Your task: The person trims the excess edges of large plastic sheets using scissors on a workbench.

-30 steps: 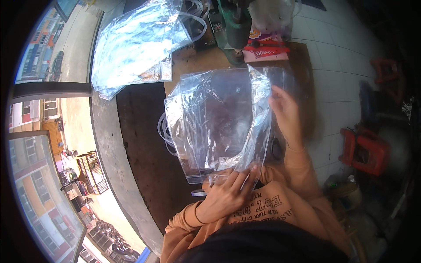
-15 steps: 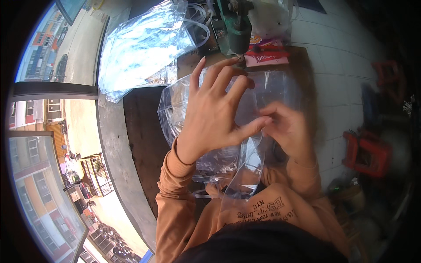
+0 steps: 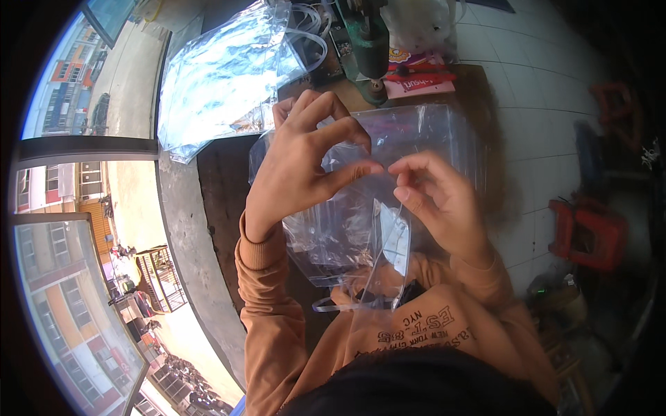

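My left hand is raised over a clear plastic bag, thumb and curled fingers apart, with nothing visible between them. Facing it, my right hand has its index finger and thumb apart; I make out nothing held there. The two hands' tips are close together without clear contact. A clear plastic strip runs from just below my right thumb down toward my lap. More crinkled clear plastic lies beneath my left wrist. Beyond the bag stands a green machine head with a round lower end.
A stack of shiny clear plastic bags lies at the far left. Behind the machine are looped clear strips, a pink packet and a filled plastic bag. A concrete ledge borders the left; a red stool stands right.
Both hands have drawn a little nearer and to the left. My left fingers have curled more, and its thumb has come away from my right fingers. The strip below them has shifted.
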Tool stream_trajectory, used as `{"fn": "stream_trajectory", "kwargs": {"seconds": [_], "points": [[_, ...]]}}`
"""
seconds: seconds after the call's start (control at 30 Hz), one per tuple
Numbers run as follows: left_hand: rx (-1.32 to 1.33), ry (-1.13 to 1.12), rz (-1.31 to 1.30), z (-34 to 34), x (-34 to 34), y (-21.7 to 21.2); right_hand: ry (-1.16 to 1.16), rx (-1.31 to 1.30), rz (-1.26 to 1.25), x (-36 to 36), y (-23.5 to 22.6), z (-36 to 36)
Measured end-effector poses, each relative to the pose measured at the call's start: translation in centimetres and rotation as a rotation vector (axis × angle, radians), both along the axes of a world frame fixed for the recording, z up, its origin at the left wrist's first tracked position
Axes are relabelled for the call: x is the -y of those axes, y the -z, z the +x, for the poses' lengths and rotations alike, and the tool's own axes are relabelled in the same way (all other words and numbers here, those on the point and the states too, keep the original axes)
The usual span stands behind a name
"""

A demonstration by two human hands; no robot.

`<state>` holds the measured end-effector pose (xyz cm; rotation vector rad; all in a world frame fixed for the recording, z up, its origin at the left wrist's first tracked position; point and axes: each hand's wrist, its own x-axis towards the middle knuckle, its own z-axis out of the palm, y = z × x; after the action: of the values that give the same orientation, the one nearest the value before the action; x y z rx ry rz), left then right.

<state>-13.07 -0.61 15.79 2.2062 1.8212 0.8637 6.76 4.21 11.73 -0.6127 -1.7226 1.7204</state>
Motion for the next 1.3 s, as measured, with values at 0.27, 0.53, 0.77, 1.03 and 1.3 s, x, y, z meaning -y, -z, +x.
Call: {"fn": "stream_trajectory", "kwargs": {"seconds": [0.27,0.53,0.77,1.03,1.3], "points": [[0.108,-0.031,0.024,1.0,-0.3,0.2,0.142,-0.02,0.289,-1.1,0.4,-1.9],[0.043,0.042,0.142,0.8,-0.3,0.8,-0.005,-0.046,-0.035,-2.2,0.1,-1.6],[0.019,0.121,0.154,0.1,-0.3,0.5,-0.041,-0.031,-0.117,-2.8,-0.2,-1.8],[0.064,0.154,0.136,-0.4,-0.6,0.0,-0.048,-0.02,-0.145,-2.9,-0.8,-2.0],[0.147,0.119,0.131,-0.5,-0.6,0.3,-0.031,0.025,-0.022,-2.6,-0.9,-1.6]]}}
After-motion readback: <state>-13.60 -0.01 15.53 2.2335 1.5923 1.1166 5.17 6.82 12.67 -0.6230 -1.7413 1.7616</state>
